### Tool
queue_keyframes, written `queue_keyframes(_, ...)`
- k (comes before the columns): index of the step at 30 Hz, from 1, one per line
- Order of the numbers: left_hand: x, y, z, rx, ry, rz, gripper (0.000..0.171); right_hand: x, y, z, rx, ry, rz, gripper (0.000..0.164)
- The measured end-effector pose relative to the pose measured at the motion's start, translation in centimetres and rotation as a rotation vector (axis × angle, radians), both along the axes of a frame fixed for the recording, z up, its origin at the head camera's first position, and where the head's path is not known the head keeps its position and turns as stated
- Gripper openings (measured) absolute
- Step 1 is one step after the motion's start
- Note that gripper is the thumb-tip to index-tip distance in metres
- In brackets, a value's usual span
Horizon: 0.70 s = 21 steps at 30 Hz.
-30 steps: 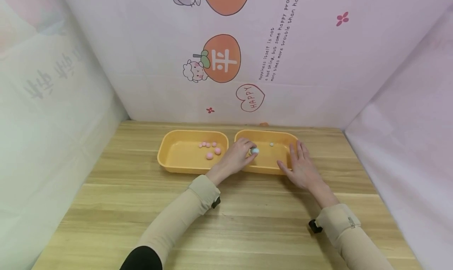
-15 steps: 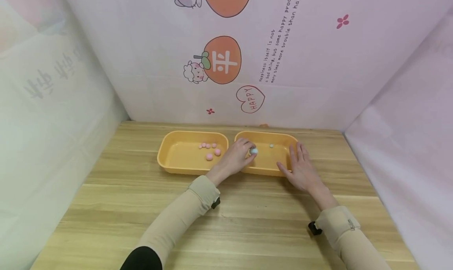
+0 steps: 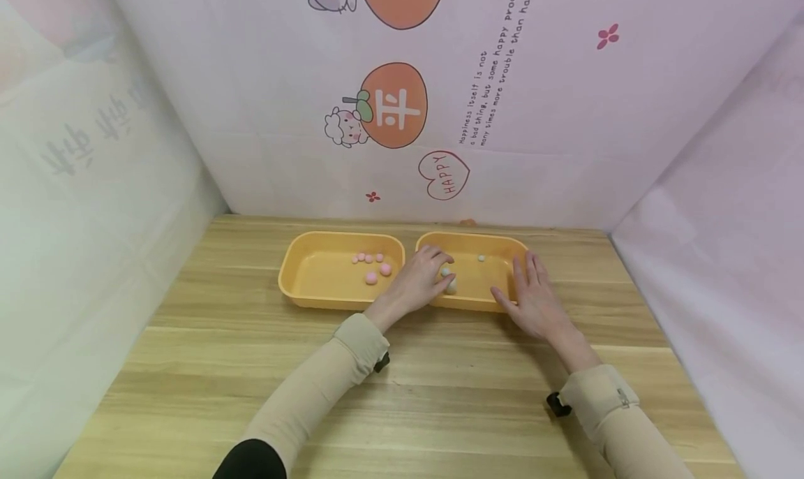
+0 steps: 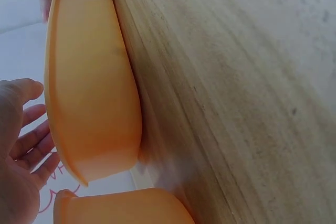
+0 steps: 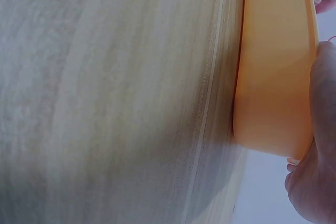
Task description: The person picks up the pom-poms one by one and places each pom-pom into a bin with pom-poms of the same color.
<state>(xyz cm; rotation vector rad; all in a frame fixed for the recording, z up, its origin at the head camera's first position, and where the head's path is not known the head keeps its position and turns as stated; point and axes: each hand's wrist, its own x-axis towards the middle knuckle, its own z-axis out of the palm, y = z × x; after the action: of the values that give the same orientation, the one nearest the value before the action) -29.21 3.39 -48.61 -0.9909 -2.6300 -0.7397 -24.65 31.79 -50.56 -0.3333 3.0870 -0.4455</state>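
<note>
My left hand (image 3: 417,278) reaches over the left end of the right yellow tray (image 3: 477,301), thumb and fingers apart. Just by its fingertips, two pale blue balls, a farther ball (image 3: 446,271) and a nearer ball (image 3: 451,287), lie in that tray, partly covered by the hand. A tiny pale ball (image 3: 481,258) sits farther back inside. At the tray's right end my right hand (image 3: 537,304) rests on the rim with fingers spread. The left wrist view has the left hand (image 4: 23,150) beside the tray wall (image 4: 92,77), its fingers loosely bent around nothing.
A second yellow tray (image 3: 308,301) stands to the left, holding several pink balls, including a larger ball (image 3: 371,278). Both trays are on a wooden table (image 3: 452,402). Printed white cloth (image 3: 534,179) closes off the back and sides.
The left thumb and fingers have parted and let go of the pale blue ball, which now lies in the right tray. The right hand has stayed in place.
</note>
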Motion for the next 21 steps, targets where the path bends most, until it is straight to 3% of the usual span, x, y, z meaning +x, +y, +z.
queue_keyframes(21,1.7,-2.8,2.0,-0.014,0.002,0.042,0.05,-0.1,0.3,0.4,-0.011,-0.005,0.013,0.097)
